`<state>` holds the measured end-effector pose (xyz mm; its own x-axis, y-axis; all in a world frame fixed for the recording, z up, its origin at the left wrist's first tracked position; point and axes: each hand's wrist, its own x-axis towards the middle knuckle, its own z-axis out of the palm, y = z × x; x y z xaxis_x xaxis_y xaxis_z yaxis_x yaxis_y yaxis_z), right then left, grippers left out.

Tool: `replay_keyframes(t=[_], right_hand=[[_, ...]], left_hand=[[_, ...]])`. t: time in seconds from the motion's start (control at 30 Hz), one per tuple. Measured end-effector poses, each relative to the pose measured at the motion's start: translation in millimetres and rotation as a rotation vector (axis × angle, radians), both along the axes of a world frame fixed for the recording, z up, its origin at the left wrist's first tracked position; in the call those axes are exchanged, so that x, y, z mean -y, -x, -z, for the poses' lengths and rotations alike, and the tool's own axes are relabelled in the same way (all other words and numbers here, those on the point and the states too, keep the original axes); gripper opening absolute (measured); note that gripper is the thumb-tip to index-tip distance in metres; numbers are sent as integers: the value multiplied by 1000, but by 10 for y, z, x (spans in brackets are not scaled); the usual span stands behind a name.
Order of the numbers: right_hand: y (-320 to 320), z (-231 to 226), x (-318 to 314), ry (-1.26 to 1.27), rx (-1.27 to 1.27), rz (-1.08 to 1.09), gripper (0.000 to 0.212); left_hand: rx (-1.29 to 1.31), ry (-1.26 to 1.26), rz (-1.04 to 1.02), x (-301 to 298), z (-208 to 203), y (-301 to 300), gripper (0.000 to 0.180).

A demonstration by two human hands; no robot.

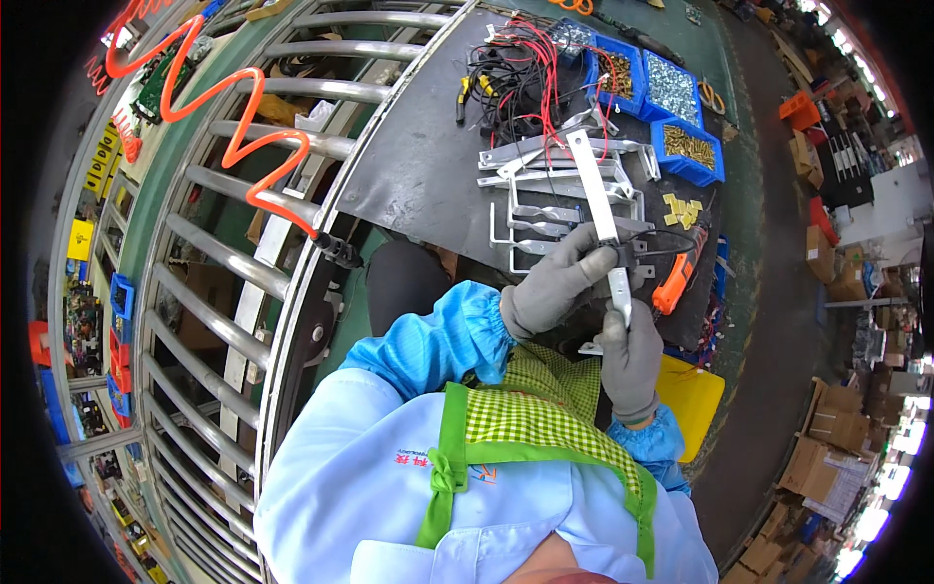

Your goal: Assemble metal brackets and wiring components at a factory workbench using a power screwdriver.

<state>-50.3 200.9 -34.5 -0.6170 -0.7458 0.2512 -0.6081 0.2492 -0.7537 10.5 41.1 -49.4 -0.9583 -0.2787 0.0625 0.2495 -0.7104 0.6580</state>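
A long flat silver metal bracket (594, 189) is held upright over the table's near edge. My left hand (559, 284), in a grey glove, pinches it at mid-length, by a small black part (630, 251) with a thin black cable looping to the right. At the bracket's lower end, the fingers of my gloved right hand (630, 365) are closed on it. Fingers partly hide the black part, so how it joins the bracket I cannot tell. Just beyond my hands lie several similar metal brackets (525, 212). An orange and black hand tool (679, 277) rests to their right.
Red and black wires (516, 83) lie heaped at the table's back. Blue bins hold silver screws (671, 90) and brass-coloured pieces (689, 146). Small yellow pieces (682, 210) lie nearby. Leftward runs a metal roller conveyor (229, 255) with a coiled orange air hose (236, 131) above.
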Motion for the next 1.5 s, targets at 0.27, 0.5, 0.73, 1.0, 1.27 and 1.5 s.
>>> replay_keyframes(t=[0.27, 0.5, 0.73, 1.0, 1.27, 1.5], right_hand=[[1230, -505, -58, 21, -391, 268, 23], [2444, 533, 570, -701, -765, -210, 31], [2506, 576, 760, -861, -801, -245, 29], [1703, -132, 639, 58, 15, -105, 24], [590, -396, 499, 177, 218, -180, 25], [429, -469, 460, 76, -87, -208, 20]], left_hand=[[-337, -50, 528, 519, -334, -480, 63], [97, -24, 469, 469, -102, -472, 45], [269, 99, 92, 479, 211, -344, 42], [231, 85, 13, 457, 148, -204, 43], [203, 383, 134, 351, -93, -258, 54], [182, 502, 107, 294, -111, -313, 54]])
